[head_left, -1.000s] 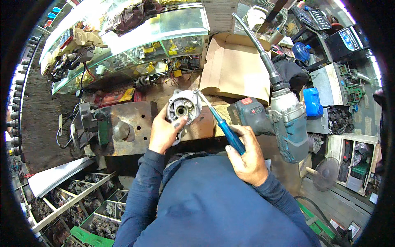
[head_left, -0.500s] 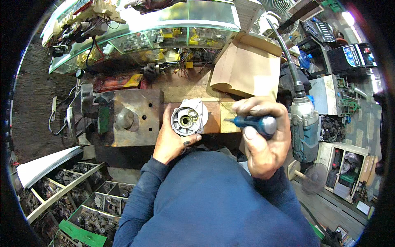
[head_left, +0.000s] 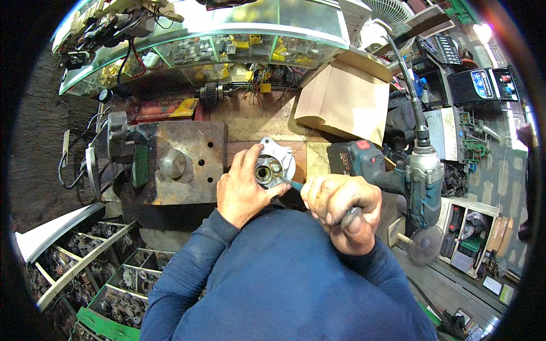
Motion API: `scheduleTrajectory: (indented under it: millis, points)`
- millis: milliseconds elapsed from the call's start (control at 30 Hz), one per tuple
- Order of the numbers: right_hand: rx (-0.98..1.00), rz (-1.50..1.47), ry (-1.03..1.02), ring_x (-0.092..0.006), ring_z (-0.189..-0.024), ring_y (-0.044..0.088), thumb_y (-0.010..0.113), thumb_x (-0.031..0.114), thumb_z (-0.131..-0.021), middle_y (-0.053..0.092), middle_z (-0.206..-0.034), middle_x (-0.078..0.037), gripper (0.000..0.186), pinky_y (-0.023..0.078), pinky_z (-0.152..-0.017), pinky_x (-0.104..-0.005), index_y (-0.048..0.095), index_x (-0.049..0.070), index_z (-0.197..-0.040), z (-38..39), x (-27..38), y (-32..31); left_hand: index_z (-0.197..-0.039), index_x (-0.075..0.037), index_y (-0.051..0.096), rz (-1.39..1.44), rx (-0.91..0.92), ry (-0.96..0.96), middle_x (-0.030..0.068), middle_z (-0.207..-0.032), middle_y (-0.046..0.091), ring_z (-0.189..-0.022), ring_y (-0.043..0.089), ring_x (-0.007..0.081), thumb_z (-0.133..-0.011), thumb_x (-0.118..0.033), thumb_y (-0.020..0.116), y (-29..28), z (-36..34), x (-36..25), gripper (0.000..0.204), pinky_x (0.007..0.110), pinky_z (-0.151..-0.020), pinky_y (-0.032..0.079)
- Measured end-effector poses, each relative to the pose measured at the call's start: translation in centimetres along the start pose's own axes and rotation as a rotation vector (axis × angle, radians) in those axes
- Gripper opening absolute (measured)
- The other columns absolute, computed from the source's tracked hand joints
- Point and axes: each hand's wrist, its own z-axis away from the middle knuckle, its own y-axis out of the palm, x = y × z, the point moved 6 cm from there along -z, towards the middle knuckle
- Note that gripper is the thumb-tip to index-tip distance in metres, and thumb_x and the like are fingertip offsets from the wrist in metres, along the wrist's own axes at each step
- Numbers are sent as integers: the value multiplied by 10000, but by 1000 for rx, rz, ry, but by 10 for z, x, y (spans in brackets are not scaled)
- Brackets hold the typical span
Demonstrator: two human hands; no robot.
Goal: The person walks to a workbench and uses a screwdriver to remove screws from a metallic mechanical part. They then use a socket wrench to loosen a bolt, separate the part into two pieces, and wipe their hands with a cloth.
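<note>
Working, it seems, a screwdriver from tightly curled fingers into the metal housing clasped between the left hand's part-spread fingers and thumb, the right hand likely needs steady counter-bracing.

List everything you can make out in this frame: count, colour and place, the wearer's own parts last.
metal housing: one, silver-grey, in the left hand
screwdriver: one, blue where visible, in the right hand, pointing at the housing
power tool: one, teal and black, right of the right hand
cardboard box: one, brown, beyond the right hand
metal block: one, rusty grey-brown, left of the left hand
flat box: one, red and yellow, behind the block
glass case: one, green-edged, top
parts tray: one, pale dividers, lower left
smaller parts: too many to count
left hand: one, bare, centre
right hand: one, bare, right of centre
sleeves: two, dark blue, below
</note>
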Motion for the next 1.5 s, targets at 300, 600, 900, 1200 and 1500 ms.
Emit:
scheduleTrajectory:
  millis: [300,600,900,1200,1500]
  points:
    - [38,27,-9,-238,-574,531,697,238,-964,569,-640,-95,352,453,-598,-384,562,25,-719,3,2,4,-1453,-142,564,-31,37,-1,148,-1308,644,-968,750,416,-739,-503,909,-1,-6,-5,871,525,-797,631]
    - [-73,70,-43,-229,-653,554,672,280,-998,582,-707,-111,350,473,-665,-389,587,2,-802,5,-3,1,-1461,-149,564,-60,58,8,136,-1282,650,-948,755,408,-748,-539,898,-1,-10,-6,879,522,-779,632]
    - [206,190,48,-235,-572,560,577,479,-1082,597,-641,-97,512,443,-596,-421,656,4,-909,-10,-6,12,-1586,-188,414,-107,252,-65,222,-1500,540,-1046,730,486,-678,-402,958,2,-12,-11,1080,555,-889,620]
    - [-70,303,-196,-238,-643,597,543,334,-1109,593,-710,-113,373,515,-610,-428,561,25,-900,6,-6,15,-1458,-69,508,-24,220,-43,166,-1376,602,-1130,702,412,-643,-284,938,0,-13,3,945,503,-923,619]
    - [-195,270,-200,-189,-445,486,560,365,-1107,539,-581,-64,404,431,-454,-367,532,44,-864,-13,-13,16,-1466,-70,494,-11,276,-32,195,-1375,583,-1133,684,457,-631,-256,943,3,-20,6,967,524,-907,618]
